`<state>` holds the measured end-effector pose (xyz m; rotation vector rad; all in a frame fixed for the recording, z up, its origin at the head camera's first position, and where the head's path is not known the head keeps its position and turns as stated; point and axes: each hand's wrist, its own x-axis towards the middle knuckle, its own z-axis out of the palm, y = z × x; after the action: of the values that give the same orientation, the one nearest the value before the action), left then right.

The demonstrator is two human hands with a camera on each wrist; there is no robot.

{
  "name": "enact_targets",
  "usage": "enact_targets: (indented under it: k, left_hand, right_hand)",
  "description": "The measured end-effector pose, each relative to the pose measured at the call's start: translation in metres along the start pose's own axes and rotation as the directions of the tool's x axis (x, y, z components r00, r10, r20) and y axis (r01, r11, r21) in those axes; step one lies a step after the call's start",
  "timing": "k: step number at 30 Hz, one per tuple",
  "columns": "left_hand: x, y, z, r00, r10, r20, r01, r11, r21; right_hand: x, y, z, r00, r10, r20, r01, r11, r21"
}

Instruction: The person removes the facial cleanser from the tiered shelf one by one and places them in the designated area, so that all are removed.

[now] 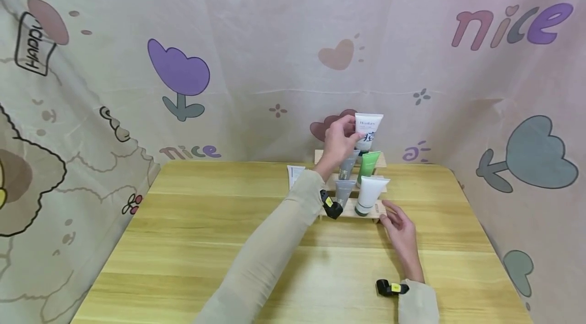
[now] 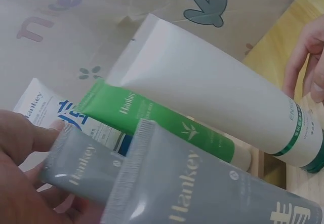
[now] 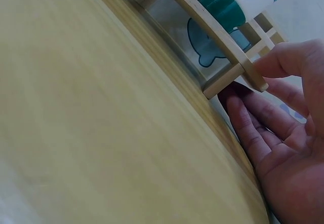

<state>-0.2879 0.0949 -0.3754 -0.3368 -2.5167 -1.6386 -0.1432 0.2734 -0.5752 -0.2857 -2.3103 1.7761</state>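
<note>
My left hand [image 1: 341, 138] grips a white squeeze tube [image 1: 368, 128] with a blue character, upright at the top tier of a stepped wooden rack [image 1: 379, 208]. In the left wrist view its thumb lies on the tube's face. The tube's dark cap is right at the top board. My right hand [image 1: 403, 232] holds the rack's front right corner, thumb at the board's end and fingers behind the leg. Lower on the rack stand a green tube [image 1: 368, 164], two grey tubes [image 2: 202, 183] and a white tube with a green cap [image 1: 371, 194].
Left of the rack, a white printed item [image 1: 295, 174] stands on the wooden table [image 1: 192, 232], partly hidden by my left sleeve. A patterned cloth [image 1: 256, 59] hangs behind the table and along both sides.
</note>
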Motion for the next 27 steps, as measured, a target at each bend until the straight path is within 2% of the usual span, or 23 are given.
enact_targets:
  k: [5, 11, 15, 20, 23, 27]
  left_hand:
    - [-0.003, 0.005, -0.011, 0.999, 0.023, -0.048, -0.025, 0.999, -0.028]
    - [-0.005, 0.009, -0.027, 0.991, 0.072, -0.116, -0.085, 0.990, -0.115]
    - [-0.009, 0.008, -0.041, 0.983, 0.105, -0.151, -0.133, 0.972, -0.194]
    - [-0.016, 0.006, -0.057, 0.970, 0.150, -0.191, -0.202, 0.936, -0.289]
    - [-0.021, 0.002, -0.067, 0.964, 0.179, -0.194, -0.235, 0.919, -0.317]
    - [-0.031, -0.008, -0.078, 0.968, 0.190, -0.163, -0.235, 0.914, -0.331]
  right_hand:
    - [-0.001, 0.000, 0.000, 1.000, 0.008, 0.009, -0.008, 1.000, -0.007]
    - [0.002, -0.001, 0.002, 1.000, -0.005, 0.010, 0.005, 1.000, 0.004]
    - [0.002, -0.001, 0.005, 1.000, 0.003, 0.009, -0.003, 1.000, 0.008]
    - [0.002, 0.001, 0.004, 1.000, 0.003, 0.027, -0.004, 1.000, 0.010]
    - [0.002, 0.001, 0.002, 1.000, -0.006, 0.030, 0.006, 1.000, 0.003]
    - [0.001, 0.001, -0.001, 1.000, -0.011, 0.025, 0.011, 1.000, -0.001]
